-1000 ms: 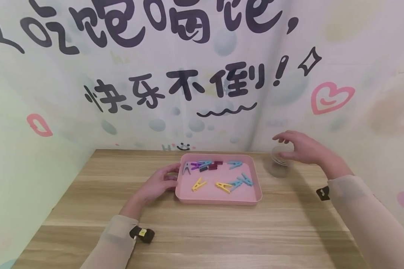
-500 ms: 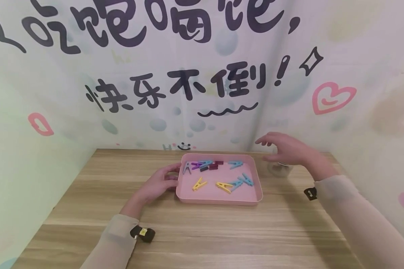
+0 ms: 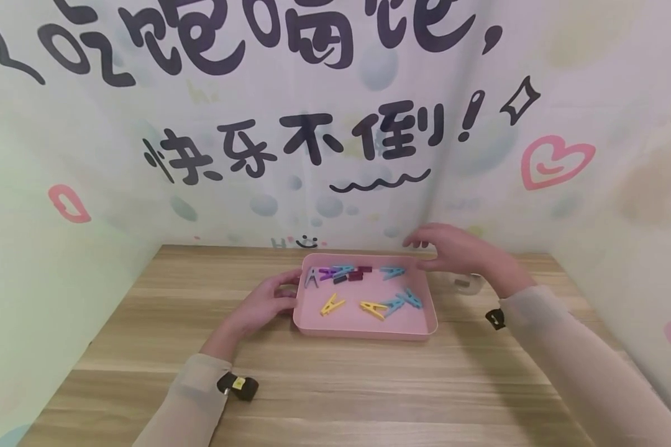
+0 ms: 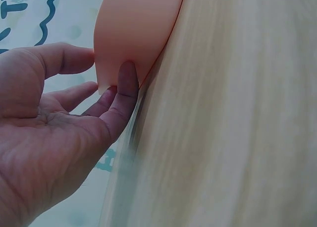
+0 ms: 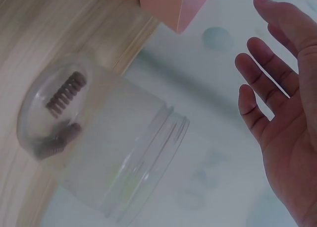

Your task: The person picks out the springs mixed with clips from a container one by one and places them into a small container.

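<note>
My left hand [image 3: 263, 304] touches the outer left wall of a shallow pink tray [image 3: 363, 335], with loosely bent fingers against its side in the left wrist view. In the tray lie yellow clothespins [image 3: 332, 305], several blue clothespins [image 3: 410, 298], a purple clothespin [image 3: 327, 274], a grey one [image 3: 311, 278] and small dark pieces [image 3: 355, 276]. My right hand [image 3: 453, 247] hovers by the tray's back right corner, fingers spread and relaxed, nothing in them. Behind its wrist stands a clear jar [image 5: 114, 142] with small dark ribbed pieces [image 5: 67, 94] inside.
A wooden table [image 3: 335, 391] bears the tray and the jar. Its back edge meets a white printed cloth [image 3: 229, 211] with dark lettering, and pale walls stand at both sides.
My right hand has moved left, from above the jar's mouth to the tray's back right corner. Left hand, tray and clothespins stay where they were.
</note>
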### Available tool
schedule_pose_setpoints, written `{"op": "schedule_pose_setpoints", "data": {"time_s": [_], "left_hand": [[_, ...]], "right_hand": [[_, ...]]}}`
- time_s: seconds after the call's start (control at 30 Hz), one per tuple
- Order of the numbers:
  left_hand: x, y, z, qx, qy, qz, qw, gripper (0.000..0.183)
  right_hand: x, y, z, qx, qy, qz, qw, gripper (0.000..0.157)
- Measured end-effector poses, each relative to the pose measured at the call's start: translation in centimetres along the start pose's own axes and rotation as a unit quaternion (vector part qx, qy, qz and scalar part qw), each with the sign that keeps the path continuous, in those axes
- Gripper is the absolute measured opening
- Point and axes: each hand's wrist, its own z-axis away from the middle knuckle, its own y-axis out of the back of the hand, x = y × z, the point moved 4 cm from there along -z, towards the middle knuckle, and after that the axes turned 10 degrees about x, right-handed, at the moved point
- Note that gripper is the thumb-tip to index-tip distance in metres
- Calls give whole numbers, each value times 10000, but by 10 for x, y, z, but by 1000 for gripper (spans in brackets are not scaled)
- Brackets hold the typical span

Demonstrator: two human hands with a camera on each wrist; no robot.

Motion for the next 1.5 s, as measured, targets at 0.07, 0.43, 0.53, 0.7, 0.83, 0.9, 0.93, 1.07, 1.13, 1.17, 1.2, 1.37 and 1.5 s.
{"op": "schedule_pose_setpoints", "data": {"time_s": [0.07, 0.43, 0.53, 0.7, 0.83, 0.9, 0.93, 1.07, 1.13, 1.17, 1.2, 1.37, 1.5], "left_hand": [[0, 1, -1, 22, 4, -40, 10000, 67], [1, 1, -1, -5, -17, -43, 10000, 68], [2, 2, -1, 5, -22, -63, 10000, 68], [3, 2, 0, 5, -52, -74, 10000, 68], [3, 2, 0, 5, -78, -64, 9999, 68], [2, 2, -1, -23, -99, -18, 9999, 68], [2, 2, -1, -45, -109, 28, 9999, 69], [1, 1, -1, -114, -130, 149, 9997, 69], [1, 1, -1, -122, -130, 174, 9997, 69], [1, 1, -1, -120, -126, 167, 9997, 69], [1, 1, -1, -119, -126, 175, 9997, 69], [2, 1, 0, -110, -131, 252, 9995, 70], [3, 0, 1, -89, -126, 283, 9995, 69]], "right_hand": [[-4, -2, -4, -70, 64, -21, 10000, 43], [-29, -14, -26, -323, 629, 11, 9975, 31], [-34, -19, -32, -442, 664, -5, 9968, 32], [-43, -28, -42, -710, 633, -51, 9955, 35], [-51, -37, -50, -899, 726, -101, 9932, 34], [-53, -42, -54, -973, 786, -126, 9921, 34], [-54, -44, -55, -1001, 810, -137, 9916, 34], [-58, -54, -62, -1119, 788, -94, 9906, 36], [-60, -58, -65, -1179, 783, -35, 9899, 35], [-61, -61, -67, -1229, 763, -15, 9895, 34], [-63, -63, -68, -1272, 757, 19, 9890, 32], [-70, -74, -74, -1457, 674, 48, 9870, 29], [-70, -82, -77, -1519, 651, 102, 9862, 28]]}}
